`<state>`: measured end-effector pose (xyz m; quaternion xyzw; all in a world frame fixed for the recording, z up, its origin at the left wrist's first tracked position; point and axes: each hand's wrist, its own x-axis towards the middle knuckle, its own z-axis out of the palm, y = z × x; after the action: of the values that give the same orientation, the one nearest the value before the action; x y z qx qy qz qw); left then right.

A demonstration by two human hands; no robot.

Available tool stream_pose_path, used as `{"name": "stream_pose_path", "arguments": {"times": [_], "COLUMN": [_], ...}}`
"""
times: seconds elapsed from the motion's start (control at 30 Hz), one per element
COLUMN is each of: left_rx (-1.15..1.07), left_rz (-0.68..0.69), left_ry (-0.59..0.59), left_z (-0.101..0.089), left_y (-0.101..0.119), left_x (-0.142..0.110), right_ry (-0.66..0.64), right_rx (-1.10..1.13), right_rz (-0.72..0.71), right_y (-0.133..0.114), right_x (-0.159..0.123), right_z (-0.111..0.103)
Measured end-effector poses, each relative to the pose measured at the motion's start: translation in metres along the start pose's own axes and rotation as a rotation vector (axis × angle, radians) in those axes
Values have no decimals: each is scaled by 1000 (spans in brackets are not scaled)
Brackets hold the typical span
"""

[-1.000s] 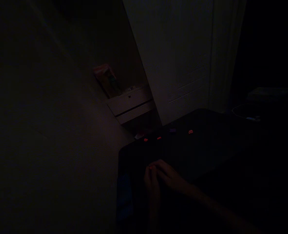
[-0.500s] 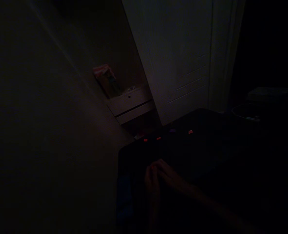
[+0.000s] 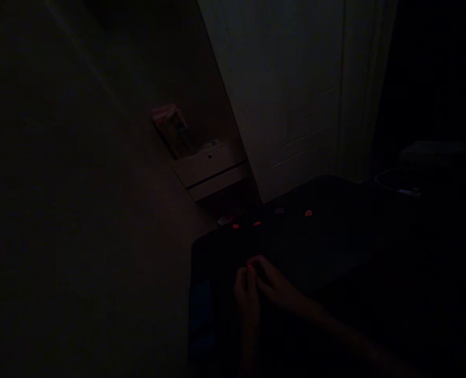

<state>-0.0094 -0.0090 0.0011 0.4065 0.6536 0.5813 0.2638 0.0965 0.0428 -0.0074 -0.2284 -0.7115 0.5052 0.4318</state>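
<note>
In the dim head view my left hand (image 3: 247, 294) and my right hand (image 3: 272, 282) meet above the dark tabletop (image 3: 319, 241). Their fingertips close on a small red-orange piece (image 3: 249, 265), mostly covered by the fingers; its kind is too dark to make out. Beyond the hands lie a small orange-red rounded piece (image 3: 235, 226), a flat red-orange bar (image 3: 257, 223), a dull purple piece (image 3: 279, 211) and a larger orange rounded piece (image 3: 308, 213).
A blue item (image 3: 201, 315) lies at the table's left edge. A pale wall (image 3: 99, 220) rises on the left. Behind the table stand a drawer unit (image 3: 213, 168) and a white panelled door (image 3: 288, 94). A pale cable (image 3: 386, 181) curves at the far right.
The fingertips have shifted slightly upward around the small red-orange piece, and the right fingers are bent a little differently. The loose pieces on the table have not moved.
</note>
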Motion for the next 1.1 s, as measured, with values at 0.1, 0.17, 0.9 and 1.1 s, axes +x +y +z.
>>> {"name": "stream_pose_path", "arguments": {"times": [0.1,0.17,0.9,1.1], "left_rx": [-15,-11,-19,-22], "left_rz": [-5,-1,6,-3], "left_ry": [8,11,34,19], "left_z": [0,1,2,2], "left_y": [-1,-2,4,4], "left_x": [1,2,0,0], "right_ry": [-14,-17,-14,-11], "right_rx": [8,3,-41,-26], "right_rz": [13,1,-53,-49], "right_y": [-1,-1,4,5], "right_x": [0,1,0,0], "right_z": [-1,-1,-1,-1]}}
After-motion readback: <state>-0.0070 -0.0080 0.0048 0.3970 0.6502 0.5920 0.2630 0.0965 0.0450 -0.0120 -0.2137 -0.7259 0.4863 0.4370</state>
